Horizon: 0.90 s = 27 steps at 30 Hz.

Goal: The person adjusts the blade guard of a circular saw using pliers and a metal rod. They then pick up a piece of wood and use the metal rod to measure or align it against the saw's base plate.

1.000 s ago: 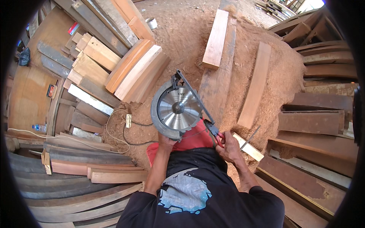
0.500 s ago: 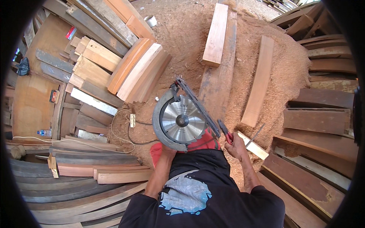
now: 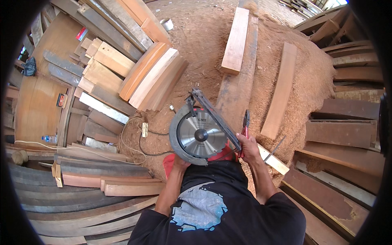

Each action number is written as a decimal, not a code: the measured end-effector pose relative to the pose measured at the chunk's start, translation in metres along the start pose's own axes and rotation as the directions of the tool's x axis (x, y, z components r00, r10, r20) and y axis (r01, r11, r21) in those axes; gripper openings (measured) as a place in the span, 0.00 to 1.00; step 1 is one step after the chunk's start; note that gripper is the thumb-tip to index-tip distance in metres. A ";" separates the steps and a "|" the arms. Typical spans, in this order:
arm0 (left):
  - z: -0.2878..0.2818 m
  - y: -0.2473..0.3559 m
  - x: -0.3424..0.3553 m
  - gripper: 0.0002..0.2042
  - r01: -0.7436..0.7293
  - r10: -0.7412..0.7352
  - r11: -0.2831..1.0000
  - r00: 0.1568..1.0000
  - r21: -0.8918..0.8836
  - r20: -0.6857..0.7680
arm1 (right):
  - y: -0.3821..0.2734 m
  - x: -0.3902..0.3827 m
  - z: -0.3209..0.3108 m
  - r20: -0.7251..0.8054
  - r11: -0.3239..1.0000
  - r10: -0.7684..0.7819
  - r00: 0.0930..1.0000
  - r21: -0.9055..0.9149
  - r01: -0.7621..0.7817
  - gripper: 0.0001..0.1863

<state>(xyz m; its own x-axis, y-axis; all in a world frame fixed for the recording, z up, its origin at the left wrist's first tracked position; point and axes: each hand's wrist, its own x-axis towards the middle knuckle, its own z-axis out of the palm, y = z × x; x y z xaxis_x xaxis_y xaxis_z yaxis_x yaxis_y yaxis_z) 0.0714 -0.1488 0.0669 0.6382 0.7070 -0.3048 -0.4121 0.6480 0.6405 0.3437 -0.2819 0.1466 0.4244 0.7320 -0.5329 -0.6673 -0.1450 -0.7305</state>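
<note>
A circular saw (image 3: 173,132) rests turned up over my lap, its round toothed blade (image 3: 212,139) facing me and its dark base plate (image 3: 214,114) slanting along the right side. My left hand (image 3: 180,164) grips the saw from beneath at its lower left; most of its fingers are hidden behind the guard. My right hand (image 3: 249,148) is closed around pliers (image 3: 246,122) with red handles, their dark jaws pointing away from me. That hand is beside the lower end of the base plate; whether it touches the plate I cannot tell.
Right of my hand, a thin dark rod (image 3: 274,149) lies across a pale wood block (image 3: 277,163). Ahead, a squared timber (image 3: 236,41) sits on a long plank (image 3: 234,94), and a curved board (image 3: 279,92) lies on sawdust. Stacked boards (image 3: 134,186) flank me. A cable (image 3: 147,152) runs left.
My right hand has moved left and up toward the saw's base plate. The pliers have swung from pointing up-left to nearly straight ahead. My view has shifted slightly; my left hand stays at the saw.
</note>
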 end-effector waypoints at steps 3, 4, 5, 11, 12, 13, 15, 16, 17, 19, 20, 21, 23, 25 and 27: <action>-0.010 0.017 -0.008 0.31 -0.017 0.021 0.960 1.000 0.279 -0.011 | 0.004 0.002 -0.014 0.078 0.998 0.054 0.995 -0.032 -0.052 0.10; -0.011 0.033 -0.005 0.33 -0.035 0.036 0.975 0.999 0.220 -0.001 | 0.004 0.000 -0.011 0.058 0.999 0.034 0.998 -0.004 -0.034 0.10; -0.011 0.050 -0.002 0.35 -0.054 0.054 0.986 0.999 0.158 0.006 | 0.003 -0.002 -0.004 0.040 1.000 0.016 0.999 0.018 -0.017 0.10; 0.055 0.169 0.037 0.52 -0.217 0.129 0.725 0.975 0.654 0.180 | -0.011 0.003 0.004 0.045 0.998 0.041 0.998 -0.053 -0.038 0.09; 0.078 0.175 0.047 0.56 -0.232 0.065 0.610 0.967 0.757 0.244 | -0.014 0.006 0.006 0.058 0.998 0.040 0.998 -0.055 -0.037 0.09; 0.095 0.179 0.057 0.58 -0.240 0.060 0.464 0.969 0.852 0.240 | -0.015 0.011 0.005 0.073 0.996 0.022 0.997 -0.092 -0.015 0.09; 0.121 0.182 0.074 0.62 -0.237 0.045 0.132 0.971 0.963 0.233 | -0.016 0.021 0.003 0.097 0.987 -0.014 0.995 -0.157 0.030 0.08; 0.120 0.178 0.079 0.63 -0.274 0.117 0.109 0.958 0.956 0.261 | -0.026 0.016 0.014 0.090 0.977 -0.002 0.996 -0.213 0.021 0.11; 0.115 0.172 0.086 0.64 -0.308 0.188 0.083 0.939 0.948 0.289 | -0.027 0.019 0.017 0.086 0.982 0.008 0.996 -0.188 0.008 0.10; 0.126 0.162 0.090 0.65 -0.312 0.280 0.007 0.913 0.950 0.298 | -0.026 0.025 0.015 0.062 0.990 0.028 0.998 -0.138 -0.019 0.10; 0.131 0.157 0.089 0.66 -0.276 0.311 -0.046 0.909 0.960 0.277 | -0.027 0.027 0.013 0.058 0.988 0.029 0.998 -0.153 -0.020 0.10; 0.137 0.154 0.085 0.66 -0.231 0.345 -0.094 0.905 0.968 0.249 | -0.027 0.028 0.010 0.056 0.985 0.037 0.998 -0.173 -0.027 0.10; 0.142 0.149 0.082 0.66 -0.204 0.378 -0.132 0.894 0.970 0.240 | -0.028 0.026 0.006 0.048 0.982 0.038 0.998 -0.188 -0.028 0.10; 0.142 0.147 0.079 0.66 -0.182 0.403 -0.161 0.885 0.970 0.233 | -0.028 0.018 0.003 0.031 0.984 0.030 0.999 -0.178 -0.024 0.11; 0.141 0.151 0.078 0.66 -0.177 0.418 -0.184 0.876 0.967 0.240 | -0.029 0.008 -0.007 -0.054 0.957 -0.045 0.998 -0.288 0.027 0.12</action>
<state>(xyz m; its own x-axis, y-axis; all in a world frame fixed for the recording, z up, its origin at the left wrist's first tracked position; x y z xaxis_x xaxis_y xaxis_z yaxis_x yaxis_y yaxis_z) 0.1509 -0.0359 0.2388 0.5428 0.8224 0.1702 0.5915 -0.5182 0.6177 0.3706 -0.2760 0.1603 0.4865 0.7005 -0.5221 -0.4506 -0.3108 -0.8369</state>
